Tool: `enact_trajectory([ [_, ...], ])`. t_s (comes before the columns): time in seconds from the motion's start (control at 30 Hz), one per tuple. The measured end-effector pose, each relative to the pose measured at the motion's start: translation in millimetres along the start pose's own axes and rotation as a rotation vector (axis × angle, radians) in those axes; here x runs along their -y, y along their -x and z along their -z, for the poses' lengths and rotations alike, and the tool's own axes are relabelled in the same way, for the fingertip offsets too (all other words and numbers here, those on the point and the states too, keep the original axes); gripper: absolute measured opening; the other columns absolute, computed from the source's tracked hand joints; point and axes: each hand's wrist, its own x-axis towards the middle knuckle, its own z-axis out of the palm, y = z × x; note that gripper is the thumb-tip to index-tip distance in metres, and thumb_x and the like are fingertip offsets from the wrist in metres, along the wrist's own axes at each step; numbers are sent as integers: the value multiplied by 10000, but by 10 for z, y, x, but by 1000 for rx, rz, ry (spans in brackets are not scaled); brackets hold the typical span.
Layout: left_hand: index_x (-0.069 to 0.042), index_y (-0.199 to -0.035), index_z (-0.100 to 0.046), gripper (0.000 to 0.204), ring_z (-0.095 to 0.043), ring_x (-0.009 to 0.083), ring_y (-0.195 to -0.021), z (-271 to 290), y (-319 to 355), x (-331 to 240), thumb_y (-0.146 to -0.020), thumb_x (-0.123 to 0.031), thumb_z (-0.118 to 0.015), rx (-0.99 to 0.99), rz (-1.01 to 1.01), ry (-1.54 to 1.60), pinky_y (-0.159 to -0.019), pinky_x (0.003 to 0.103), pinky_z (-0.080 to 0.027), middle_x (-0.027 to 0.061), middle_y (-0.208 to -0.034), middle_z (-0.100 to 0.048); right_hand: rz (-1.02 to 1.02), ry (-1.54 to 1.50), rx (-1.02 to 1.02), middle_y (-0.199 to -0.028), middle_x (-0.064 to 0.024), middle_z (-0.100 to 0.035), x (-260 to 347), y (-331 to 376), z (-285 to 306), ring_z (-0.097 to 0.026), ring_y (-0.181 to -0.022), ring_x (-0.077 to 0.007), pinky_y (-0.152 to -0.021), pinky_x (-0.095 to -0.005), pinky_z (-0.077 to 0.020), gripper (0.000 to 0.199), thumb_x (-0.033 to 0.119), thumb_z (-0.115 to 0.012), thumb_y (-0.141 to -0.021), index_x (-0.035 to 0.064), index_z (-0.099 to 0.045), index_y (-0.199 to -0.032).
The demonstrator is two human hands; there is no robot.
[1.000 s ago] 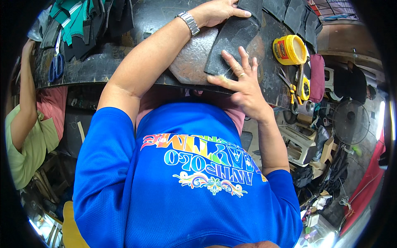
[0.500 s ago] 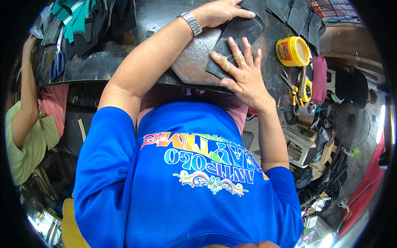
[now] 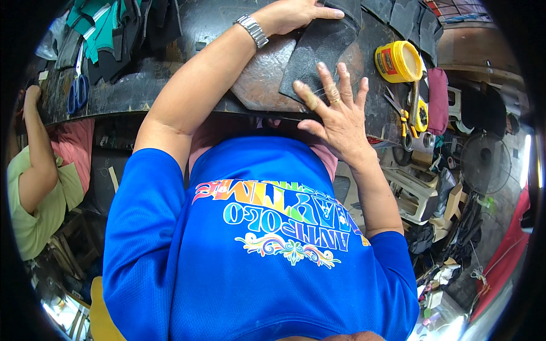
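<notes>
A black, textured strip of sheet material [image 3: 318, 54] lies on a worn brownish slab [image 3: 259, 85] at the table's front edge. My left hand [image 3: 293, 16], with a metal watch on its wrist, holds the strip near its far end. The thumb lies across it; the other fingers are partly cut off by the picture's top. My right hand [image 3: 341, 119] is open beside the strip's near end, fingers spread. Pale, dried-looking residue coats its fingers, and thin strands show near the index finger. Whether its fingertips touch the strip, I cannot tell.
At right on the dark table are a yellow tub [image 3: 398, 61], yellow-handled scissors [image 3: 405, 125], a yellow tape measure [image 3: 421, 116] and a maroon pouch [image 3: 438, 102]. Blue-handled scissors [image 3: 78, 91] and teal and black pieces [image 3: 102, 31] lie left. Another person's arm [image 3: 37, 176] is at far left.
My right hand has drawn back from the strip toward the table's front edge and slightly right. The left hand still holds the strip's far end. The other person's arm has shifted downward.
</notes>
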Motion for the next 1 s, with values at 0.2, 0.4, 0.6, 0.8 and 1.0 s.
enact_trajectory([
  [0.2,39,-1550,-213,796,-554,190,-1171,-3,98,-107,-931,-147,-677,93,211,-157,-952,319,-496,164,-1380,-553,-87,-551,-45,-1626,-109,-290,-154,158,68,-77,-1532,-367,-1178,-596,57,690,753,-300,-941,302,-699,-1279],
  [0.4,-19,-1564,-241,762,-561,139,-1061,-28,49,24,-936,-128,-658,61,148,-206,-855,274,-498,101,-1306,-593,-258,-363,-93,-1671,-114,-136,-1,266,-155,-13,-1529,-408,-1120,-717,38,592,611,-433,-979,308,-484,-1485],
  [0.6,-41,-1544,-313,709,-558,126,-1015,7,15,103,-930,-121,-660,131,46,-118,-811,260,-497,99,-1270,-606,-412,-267,-112,-1647,-192,-167,-36,91,-235,-41,-1526,-417,-1121,-724,2,680,602,-438,-980,205,-402,-1530],
  [0.8,4,-1365,-519,509,-620,169,-1027,-9,54,115,-930,-196,-694,47,21,-248,-892,302,-507,119,-1182,-662,-386,-201,-135,-1625,-228,-200,184,180,-231,-103,-1513,-434,-1135,-706,-47,823,660,-452,-938,115,-344,-1544],
  [1.0,24,-1477,-421,660,-608,167,-1114,-113,88,-21,-941,-239,-701,-73,-75,-534,-963,297,-487,138,-1272,-640,-153,-363,-135,-1568,-156,-369,95,424,84,-201,-1502,-389,-1159,-661,-68,454,531,-612,-910,265,-689,-1270],
])
